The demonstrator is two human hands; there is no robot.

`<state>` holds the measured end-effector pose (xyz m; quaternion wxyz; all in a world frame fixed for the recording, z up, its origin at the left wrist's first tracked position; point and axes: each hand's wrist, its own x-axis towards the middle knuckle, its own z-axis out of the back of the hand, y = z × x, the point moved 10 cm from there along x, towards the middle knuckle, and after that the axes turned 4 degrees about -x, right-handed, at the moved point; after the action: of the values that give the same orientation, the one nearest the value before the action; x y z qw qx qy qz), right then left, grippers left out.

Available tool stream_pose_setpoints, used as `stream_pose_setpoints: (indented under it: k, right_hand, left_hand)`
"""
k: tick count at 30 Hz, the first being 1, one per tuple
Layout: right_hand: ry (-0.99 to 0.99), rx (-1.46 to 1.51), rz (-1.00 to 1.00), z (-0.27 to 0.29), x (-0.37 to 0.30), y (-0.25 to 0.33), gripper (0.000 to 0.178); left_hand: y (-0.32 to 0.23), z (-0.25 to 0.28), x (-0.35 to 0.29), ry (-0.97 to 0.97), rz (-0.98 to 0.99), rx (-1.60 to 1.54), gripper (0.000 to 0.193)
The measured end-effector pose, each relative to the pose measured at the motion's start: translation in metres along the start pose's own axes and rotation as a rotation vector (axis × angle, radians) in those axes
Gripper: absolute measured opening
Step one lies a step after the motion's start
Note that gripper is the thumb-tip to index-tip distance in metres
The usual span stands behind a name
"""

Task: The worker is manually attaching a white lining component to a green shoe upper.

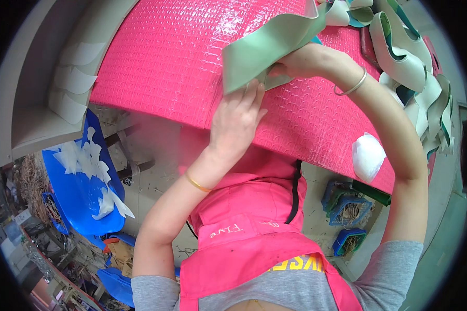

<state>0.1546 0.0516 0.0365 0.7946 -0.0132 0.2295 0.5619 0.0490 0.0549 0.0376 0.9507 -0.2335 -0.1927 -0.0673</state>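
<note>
Both my hands are at a wide, light green strip (267,46) of smooth, flexible sheet material, bent into a loop on the pink textured tabletop (166,67). My left hand (233,122) grips the strip's near end, its fingers close together over the edge. My right hand (306,59) reaches round from the right with curled fingers, closed on the strip's inner side. A small blue patch shows beside the right wrist. The right fingertips are partly hidden behind the strip.
Similar pale green curled strips (399,54) pile up at the right. A crumpled white piece (369,155) lies at the table's near right edge. Grey shelving (41,124) stands left. Below are a blue chair (83,202) with white scraps and small baskets (350,210).
</note>
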Motion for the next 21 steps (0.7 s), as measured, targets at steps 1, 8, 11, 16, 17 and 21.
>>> stream_pose_setpoints:
  k: [1,8,11,16,17,21]
  right_hand:
    - [-0.037,-0.068,0.031,0.000,0.000,0.001,0.025]
    - [-0.210,-0.432,0.054,-0.005,0.000,0.005,0.018]
    - [-0.393,-0.385,0.265,0.005,-0.014,0.014,0.017]
    - [-0.240,-0.587,0.146,-0.011,0.002,0.010,0.016]
    - [-0.239,-0.588,0.148,-0.011,0.000,0.011,0.016]
    - [-0.534,-0.768,0.367,-0.002,-0.023,0.021,0.020]
  left_hand:
    - [-0.002,0.000,0.001,0.001,-0.006,-0.002,0.044]
    - [-0.011,-0.004,0.012,0.018,0.017,0.147,0.046]
    - [-0.012,-0.009,0.013,0.043,0.015,0.161,0.045]
    - [-0.017,-0.012,0.021,0.079,0.044,0.143,0.047]
    - [-0.022,-0.017,0.022,0.069,0.041,0.211,0.047]
    - [-0.025,-0.019,0.022,-0.057,-0.028,0.123,0.048]
